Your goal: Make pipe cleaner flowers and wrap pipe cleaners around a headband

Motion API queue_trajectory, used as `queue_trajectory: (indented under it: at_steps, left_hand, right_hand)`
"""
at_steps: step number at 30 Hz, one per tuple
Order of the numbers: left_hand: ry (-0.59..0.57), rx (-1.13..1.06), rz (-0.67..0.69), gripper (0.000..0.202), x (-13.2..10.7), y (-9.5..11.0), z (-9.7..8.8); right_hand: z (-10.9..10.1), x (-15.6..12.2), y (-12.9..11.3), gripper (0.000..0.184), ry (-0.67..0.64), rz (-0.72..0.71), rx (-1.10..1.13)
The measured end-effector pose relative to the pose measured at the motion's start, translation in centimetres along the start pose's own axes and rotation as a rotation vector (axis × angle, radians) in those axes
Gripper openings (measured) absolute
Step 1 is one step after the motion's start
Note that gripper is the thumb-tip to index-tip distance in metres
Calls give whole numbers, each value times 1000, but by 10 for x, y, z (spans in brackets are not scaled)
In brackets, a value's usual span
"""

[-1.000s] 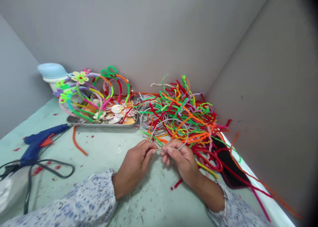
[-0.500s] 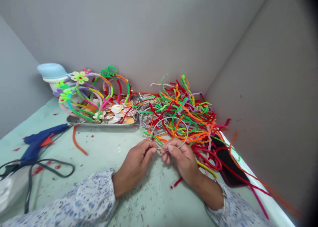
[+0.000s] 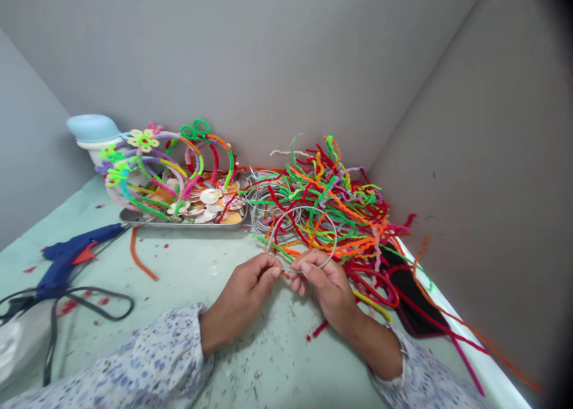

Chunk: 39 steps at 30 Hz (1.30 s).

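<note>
A thin grey wire ring (image 3: pixel 335 230) is held up between my hands, above the table. My left hand (image 3: pixel 246 289) pinches its near side between thumb and forefinger. My right hand (image 3: pixel 326 289) is closed on the ring just to the right, thumb on top, other fingers curled under. A bit of orange shows at the ring near my left fingertips; whether it is attached cannot be made out. Behind the ring lie a coil of silver wire (image 3: pixel 257 218) and a tangled heap of coloured pipe cleaners (image 3: pixel 353 203).
A metal tray (image 3: pixel 192 223) of shells carries several pipe-cleaner headbands (image 3: pixel 197 158). At left lie a blue glue gun (image 3: pixel 62 265) with a dark cord and an orange pipe cleaner (image 3: pixel 141 260). A lidded container (image 3: pixel 96 134) stands behind. A black flat item (image 3: pixel 416 301) rests at right.
The ring has tilted slightly, its far side shifting a little up and left. Both hands keep their pinch and have barely moved.
</note>
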State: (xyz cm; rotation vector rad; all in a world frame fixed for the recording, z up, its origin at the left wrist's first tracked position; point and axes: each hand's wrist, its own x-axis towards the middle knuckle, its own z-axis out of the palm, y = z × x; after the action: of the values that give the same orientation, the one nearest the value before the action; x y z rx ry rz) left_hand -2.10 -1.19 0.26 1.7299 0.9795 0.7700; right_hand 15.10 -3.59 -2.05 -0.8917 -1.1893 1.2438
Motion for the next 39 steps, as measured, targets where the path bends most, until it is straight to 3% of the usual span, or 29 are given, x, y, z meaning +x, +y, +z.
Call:
queue_trajectory:
  at_steps: [3, 14, 18, 26, 39]
  left_hand:
    - [-22, -77, -43, 26, 1, 1, -1]
    - [-44, -49, -47, 26, 3, 2, -1]
    - [-40, -52, 38, 16, 0, 5, 0]
    - [227, 284, 196, 13, -2, -1, 0]
    - [342, 331, 343, 10, -3, 1, -4]
  right_hand:
    - [0, 1, 0, 17, 12, 5, -6]
    - [1, 3, -2, 18, 18, 68, 32]
    - [1, 5, -4, 18, 32, 52, 106]
    - [0, 5, -5, 21, 13, 54, 124]
    - [-1, 5, -1, 27, 63, 91, -3]
